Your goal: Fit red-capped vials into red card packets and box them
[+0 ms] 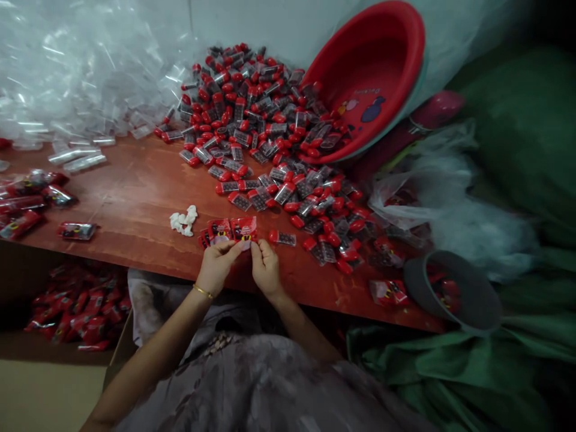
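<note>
My left hand [216, 263] and my right hand [265, 267] meet at the near edge of the red-brown table [135, 198]. Together they pinch a small red printed packet [244, 230]. My left hand also fans a few more red packets [216, 231] beside it. A gold bangle sits on my left wrist. Just right of my hands lies one small clear tube with a red cap [282, 238]. A big heap of the same red-capped tubes [265, 132] spreads across the table beyond my hands.
A tipped red basin [382, 42] leans at the back right. Clear plastic sleeves [76, 78] pile up at the back left. Filled red packets [27, 201] lie at left and in a box [76, 309] below. A grey bowl [468, 300] sits at right. White crumpled bits [183, 221] lie near my hands.
</note>
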The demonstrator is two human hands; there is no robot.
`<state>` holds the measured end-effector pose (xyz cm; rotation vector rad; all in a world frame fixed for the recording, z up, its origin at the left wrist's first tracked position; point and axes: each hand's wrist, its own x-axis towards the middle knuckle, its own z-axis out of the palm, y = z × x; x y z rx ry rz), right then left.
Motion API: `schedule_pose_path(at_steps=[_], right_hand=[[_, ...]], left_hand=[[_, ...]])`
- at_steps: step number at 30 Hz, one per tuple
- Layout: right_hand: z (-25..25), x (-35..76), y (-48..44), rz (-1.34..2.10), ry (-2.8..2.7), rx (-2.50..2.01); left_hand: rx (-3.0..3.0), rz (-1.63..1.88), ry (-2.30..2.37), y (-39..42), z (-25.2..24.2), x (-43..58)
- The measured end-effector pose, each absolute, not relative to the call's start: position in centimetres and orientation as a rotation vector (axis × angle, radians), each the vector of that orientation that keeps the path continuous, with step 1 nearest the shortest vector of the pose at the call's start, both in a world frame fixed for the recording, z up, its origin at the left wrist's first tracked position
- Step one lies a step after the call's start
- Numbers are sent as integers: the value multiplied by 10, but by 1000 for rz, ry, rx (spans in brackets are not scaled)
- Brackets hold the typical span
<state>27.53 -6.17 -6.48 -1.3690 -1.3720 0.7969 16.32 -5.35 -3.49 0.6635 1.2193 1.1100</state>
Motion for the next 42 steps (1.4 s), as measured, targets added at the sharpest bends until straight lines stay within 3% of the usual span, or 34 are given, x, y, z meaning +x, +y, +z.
schedule_pose_path(at_steps=[13,19,23,28,35,42], right_hand=[[-55,309,-59,672,-1871,-1365],[-53,361,-48,59,-2133,-1700],[-62,377,-47,-28,-2282,-1781],[-69,370,-59,135,-2203,-1702],[-41,354,-92,733,-1977,-1374],[-20,342,-92,888,-1955,-1279]], left_hand=[[498,1050,1131,-50,-23,166],[358,1034,1159,-45,-23,156],[286,956,1120,-45,-24,155],[246,960,1108,-47,-24,154],[258,970,1100,-49,-23,155],[388,985,1108,-55,-25,161]])
